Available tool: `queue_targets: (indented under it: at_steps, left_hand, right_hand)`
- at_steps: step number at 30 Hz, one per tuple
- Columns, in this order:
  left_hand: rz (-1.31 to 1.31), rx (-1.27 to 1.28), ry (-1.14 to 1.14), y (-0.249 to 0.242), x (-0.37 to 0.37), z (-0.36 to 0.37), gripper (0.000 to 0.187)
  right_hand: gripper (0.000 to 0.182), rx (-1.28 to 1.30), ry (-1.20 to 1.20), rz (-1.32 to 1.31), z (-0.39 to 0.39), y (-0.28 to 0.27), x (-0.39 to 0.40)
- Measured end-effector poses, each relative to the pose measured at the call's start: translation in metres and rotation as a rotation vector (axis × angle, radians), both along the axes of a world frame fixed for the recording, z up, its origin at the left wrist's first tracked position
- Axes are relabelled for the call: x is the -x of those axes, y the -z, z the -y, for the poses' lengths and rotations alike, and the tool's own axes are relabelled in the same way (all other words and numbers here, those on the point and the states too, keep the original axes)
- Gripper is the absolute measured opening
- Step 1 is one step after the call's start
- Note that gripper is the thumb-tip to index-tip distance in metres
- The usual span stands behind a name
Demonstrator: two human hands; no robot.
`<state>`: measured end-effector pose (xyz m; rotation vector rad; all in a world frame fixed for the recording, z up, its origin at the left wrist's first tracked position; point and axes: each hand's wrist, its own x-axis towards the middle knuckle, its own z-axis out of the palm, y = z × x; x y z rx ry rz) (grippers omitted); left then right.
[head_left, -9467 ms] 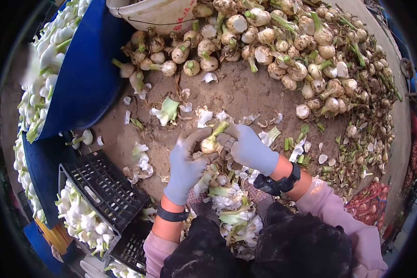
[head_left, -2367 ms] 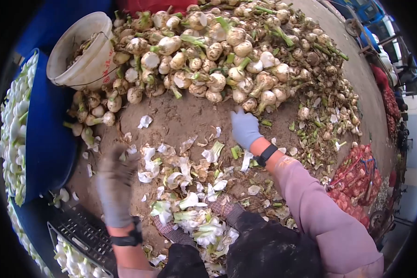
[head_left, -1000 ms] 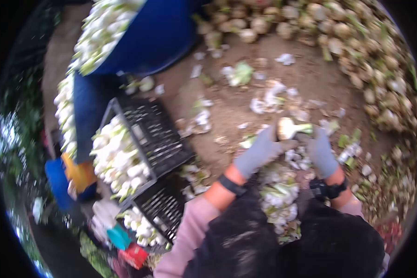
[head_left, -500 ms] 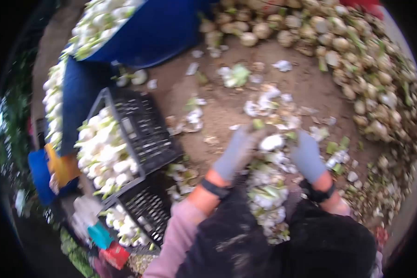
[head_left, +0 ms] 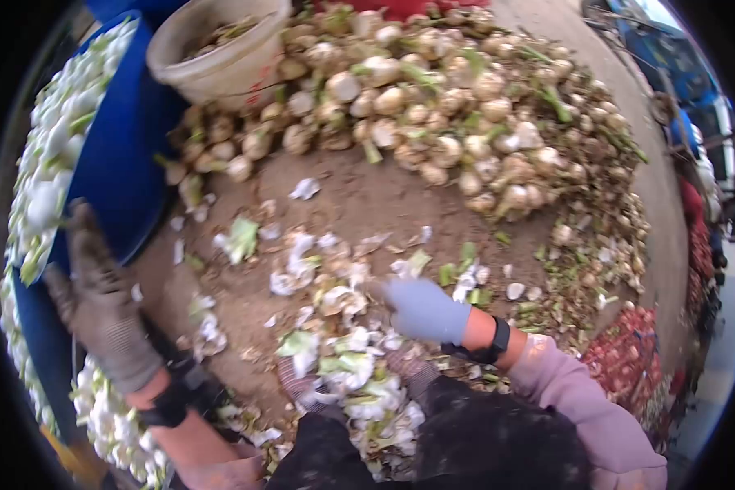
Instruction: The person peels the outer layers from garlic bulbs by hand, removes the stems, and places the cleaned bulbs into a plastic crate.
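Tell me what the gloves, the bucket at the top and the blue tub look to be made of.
The left hand wears what looks like a knitted fabric glove, grey and soiled, with a matte weave. The right hand wears a smoother pale blue-grey glove, possibly coated fabric. The bucket looks like cream plastic, scuffed, with a thin wire handle. The blue tub seems smooth, slightly glossy plastic.

Outdoor produce-sorting yard, farm or wholesale-market type, not indoors. Evidence: big heap of unpeeled bulbs (head_left: 433, 122) with roots and green stalks dumped straight on the bare dirt ground (head_left: 367, 204). Peeled skins and trimmings (head_left: 335, 327) littered across the dirt. Blue tarp (head_left: 114, 163) carrying cleaned white bulbs (head_left: 49, 155). Worn plastic bucket (head_left: 220, 49) at the heap's edge. Red mesh sacks (head_left: 629, 359) filled and stacked at right. Daylight, paved strip beyond.
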<state>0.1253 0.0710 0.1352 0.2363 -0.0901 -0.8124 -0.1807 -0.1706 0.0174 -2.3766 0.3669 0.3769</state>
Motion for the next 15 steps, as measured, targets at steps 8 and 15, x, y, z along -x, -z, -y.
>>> queue_targets:
  at_steps: [8,15]
  left_hand:
    - [0.348,-0.972,0.102,0.091,0.119,0.084,0.041]
    - [0.512,-1.071,0.344,0.13,0.162,0.066,0.045]
  right_hand:
    - [0.039,1.121,0.397,0.192,0.172,0.02,-0.018]
    - [0.02,0.84,0.606,0.297,0.152,-0.009,-0.003]
